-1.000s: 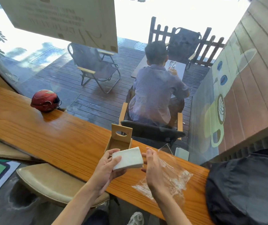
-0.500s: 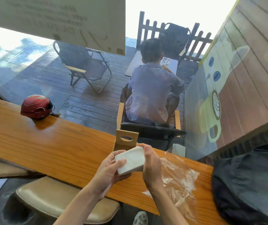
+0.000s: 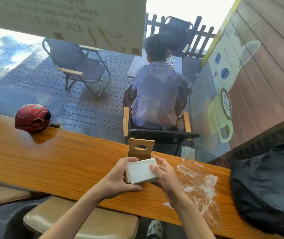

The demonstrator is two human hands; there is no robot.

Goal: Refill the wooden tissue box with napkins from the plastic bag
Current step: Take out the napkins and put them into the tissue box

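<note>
While both hands close around it, one white stack of napkins sits just above the bench, directly in front of the single wooden tissue box, whose lid stands upright. The left hand cups the stack's left edge, fingers curled under and over it. The right hand grips the right edge, thumb lying on top. One crumpled plastic bag lies flat on the bench just right of the right hand. One red helmet rests well apart at the left.
</note>
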